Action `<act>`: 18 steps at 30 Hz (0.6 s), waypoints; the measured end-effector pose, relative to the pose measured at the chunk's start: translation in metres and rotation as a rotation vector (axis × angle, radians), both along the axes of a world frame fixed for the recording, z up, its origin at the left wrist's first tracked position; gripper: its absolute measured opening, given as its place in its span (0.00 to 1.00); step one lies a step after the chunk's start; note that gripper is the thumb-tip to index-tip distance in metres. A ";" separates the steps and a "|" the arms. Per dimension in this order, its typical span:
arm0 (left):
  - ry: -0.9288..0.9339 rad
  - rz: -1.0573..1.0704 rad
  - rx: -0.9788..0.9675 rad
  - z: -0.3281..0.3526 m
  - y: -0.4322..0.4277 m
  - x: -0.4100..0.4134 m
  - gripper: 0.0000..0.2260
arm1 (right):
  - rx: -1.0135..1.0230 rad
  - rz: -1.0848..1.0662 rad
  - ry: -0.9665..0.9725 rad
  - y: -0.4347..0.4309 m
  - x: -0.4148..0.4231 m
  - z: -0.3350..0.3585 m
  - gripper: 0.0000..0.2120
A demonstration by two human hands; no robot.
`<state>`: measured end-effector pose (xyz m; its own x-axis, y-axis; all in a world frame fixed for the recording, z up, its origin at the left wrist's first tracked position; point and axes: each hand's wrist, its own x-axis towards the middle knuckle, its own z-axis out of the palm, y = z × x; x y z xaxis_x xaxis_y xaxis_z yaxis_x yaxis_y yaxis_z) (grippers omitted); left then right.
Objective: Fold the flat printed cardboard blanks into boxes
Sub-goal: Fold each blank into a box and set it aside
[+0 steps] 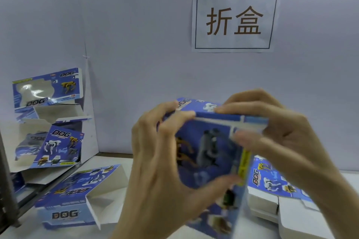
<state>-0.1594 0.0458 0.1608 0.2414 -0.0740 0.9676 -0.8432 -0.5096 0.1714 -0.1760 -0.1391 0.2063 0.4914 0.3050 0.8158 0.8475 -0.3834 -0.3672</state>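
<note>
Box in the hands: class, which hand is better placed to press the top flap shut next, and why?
Probably the right hand: its fingers lie along the top flap. The left hand grips the box at its side, steadying it.

A single wide-angle camera worn on the head looks forward and slightly down, close to the left hand (161,161) and right hand (281,141) above the worktop (124,165), facing a wall (145,44) with a paper sign (235,19).

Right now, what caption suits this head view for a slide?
Left hand and right hand grip a blue printed cardboard box below a wall sign.
</note>
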 end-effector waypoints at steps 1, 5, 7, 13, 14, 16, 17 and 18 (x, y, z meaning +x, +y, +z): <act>0.018 -0.052 -0.023 0.001 0.006 -0.002 0.34 | 0.045 0.044 0.028 -0.004 0.000 0.004 0.12; 0.254 -0.471 -0.284 0.002 0.022 -0.008 0.22 | 0.188 0.267 0.199 -0.002 0.005 -0.002 0.11; 0.352 -0.657 -0.386 0.001 0.020 -0.003 0.15 | 0.263 0.241 0.173 0.008 0.009 -0.016 0.09; 0.631 -0.932 -0.733 0.004 0.018 0.010 0.09 | 0.319 0.094 0.118 0.028 0.010 -0.045 0.16; 0.644 -0.928 -0.741 0.006 0.019 0.011 0.07 | 0.299 0.080 0.116 0.028 0.010 -0.045 0.17; 0.639 -0.918 -0.739 0.008 0.019 0.011 0.06 | 0.263 0.070 0.111 0.030 0.010 -0.045 0.17; 0.628 -0.910 -0.737 0.008 0.018 0.010 0.06 | 0.273 0.081 0.114 0.031 0.010 -0.045 0.15; 0.613 -0.897 -0.735 0.008 0.017 0.009 0.08 | 0.306 0.102 0.119 0.031 0.010 -0.045 0.13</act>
